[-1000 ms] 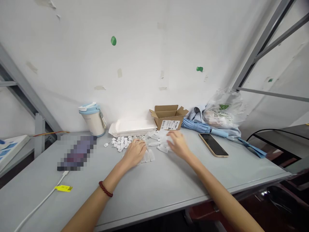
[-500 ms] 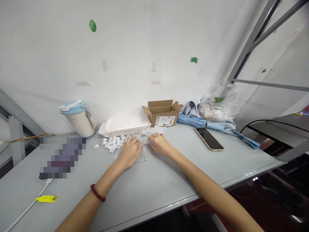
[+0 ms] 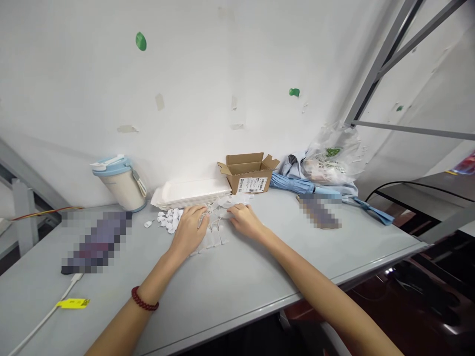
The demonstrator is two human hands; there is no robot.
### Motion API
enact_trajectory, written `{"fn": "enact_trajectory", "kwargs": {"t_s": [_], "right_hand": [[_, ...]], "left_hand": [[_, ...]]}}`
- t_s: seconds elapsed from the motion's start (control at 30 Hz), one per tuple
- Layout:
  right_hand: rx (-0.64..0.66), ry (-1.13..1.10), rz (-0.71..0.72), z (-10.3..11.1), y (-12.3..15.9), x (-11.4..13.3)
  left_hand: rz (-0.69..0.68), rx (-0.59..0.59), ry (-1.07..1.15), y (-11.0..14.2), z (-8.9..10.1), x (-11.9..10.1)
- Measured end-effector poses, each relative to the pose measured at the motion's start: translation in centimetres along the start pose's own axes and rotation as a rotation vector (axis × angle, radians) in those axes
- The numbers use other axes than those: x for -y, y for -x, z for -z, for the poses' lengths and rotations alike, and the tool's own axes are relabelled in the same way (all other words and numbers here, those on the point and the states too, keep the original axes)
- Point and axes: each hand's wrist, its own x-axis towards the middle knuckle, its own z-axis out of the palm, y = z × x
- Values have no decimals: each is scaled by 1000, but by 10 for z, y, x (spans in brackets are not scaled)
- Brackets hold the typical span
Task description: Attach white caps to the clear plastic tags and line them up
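My left hand (image 3: 190, 228) rests palm down over a group of small white caps with thin strings (image 3: 171, 220). Its thumb stands apart from its fingers, and I see nothing held in it. To its right, my right hand (image 3: 245, 220) has its fingertips bent together at a piece of thin translucent plastic, whose exact kind is unclear. More translucent plastic (image 3: 237, 199) lies just behind both hands. Several small clear pieces (image 3: 214, 239) lie in a row on the table between and in front of the hands.
Behind the hands are a stack of white trays (image 3: 193, 190) and an open cardboard box (image 3: 252, 183). A tumbler (image 3: 120, 183) stands at left near a blurred dark device (image 3: 98, 242) with a white cable. At right are a blurred phone (image 3: 321, 211), a folded blue umbrella (image 3: 297, 183) and a plastic bag (image 3: 332, 160).
My left hand has shifted left and its thumb has spread away, uncovering more of the row of clear pieces. The right hand stays nearly where it was.
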Motion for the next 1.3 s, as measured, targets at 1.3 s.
{"fn": "enact_trajectory", "kwargs": {"t_s": [1.3], "right_hand": [[-492, -564, 165, 11, 26, 36]], "left_hand": [[365, -54, 508, 5, 22, -23]]}}
